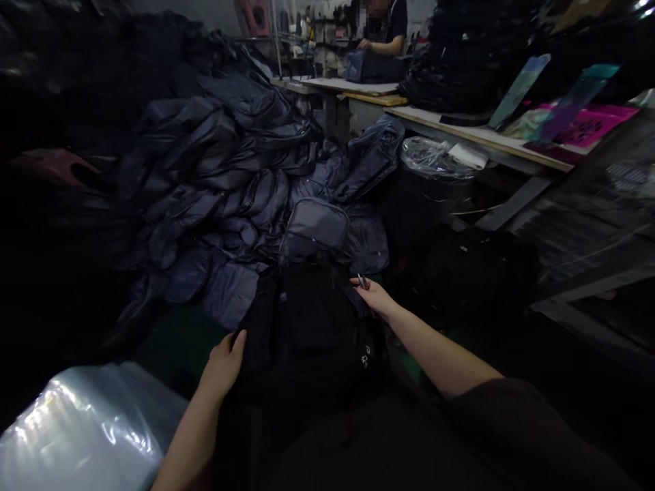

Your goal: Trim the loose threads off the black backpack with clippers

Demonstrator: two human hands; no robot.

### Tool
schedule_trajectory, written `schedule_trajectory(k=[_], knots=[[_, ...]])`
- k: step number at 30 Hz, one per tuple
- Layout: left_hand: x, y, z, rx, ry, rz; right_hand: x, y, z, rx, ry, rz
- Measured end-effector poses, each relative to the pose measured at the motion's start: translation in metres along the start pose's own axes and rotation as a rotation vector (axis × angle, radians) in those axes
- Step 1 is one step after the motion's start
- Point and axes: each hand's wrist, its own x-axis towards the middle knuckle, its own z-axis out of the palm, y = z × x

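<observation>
Dim, deep shadow at left, glare on plastic (92, 426)

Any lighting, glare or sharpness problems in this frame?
Head view: dim overall, the black fabric bag losing detail in shadow; head view: white glare on the translucent plastic sheeting, lower left; head view: the bright pink plastic basket, upper right, looks soft.

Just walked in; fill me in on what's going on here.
Someone has a black bag in front of them, with the left hand gripping its near left edge. The right hand is at its other side, holding a small metal tool, perhaps snips. Beyond lies a big heap of dark bags. Farther back, another person handles a dark item on a bench.
</observation>
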Motion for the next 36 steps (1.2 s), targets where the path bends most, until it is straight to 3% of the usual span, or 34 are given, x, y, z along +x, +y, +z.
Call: schedule_trajectory(k=[6, 10, 15, 20, 28, 33, 36], knots=[[-0.002, -0.002, -0.001, 0.004, -0.013, -0.009, -0.045, -0.016, -0.016, -0.087, -0.042, 0.037], [-0.002, -0.003, -0.003, -0.050, -0.005, -0.009, -0.054, -0.013, -0.025, -0.042, -0.151, 0.088], [-0.009, 0.001, -0.005, -0.406, -0.075, -0.212, -0.052, 0.006, -0.033, 0.100, -0.089, 0.070], [-0.024, 0.005, 0.002, -0.768, -0.042, -0.363, -0.051, 0.023, -0.045, 0.157, -0.048, 0.076], [-0.042, 0.010, -0.003, -0.968, -0.109, -0.378, -0.050, 0.033, -0.064, 0.125, 0.031, 0.057], [-0.057, 0.015, -0.008, -1.029, -0.197, -0.317, -0.054, 0.030, -0.077, 0.055, 0.063, 0.028], [-0.064, 0.018, -0.008, -0.993, -0.182, -0.273, -0.058, 0.027, -0.081, -0.010, 0.075, 0.000]])
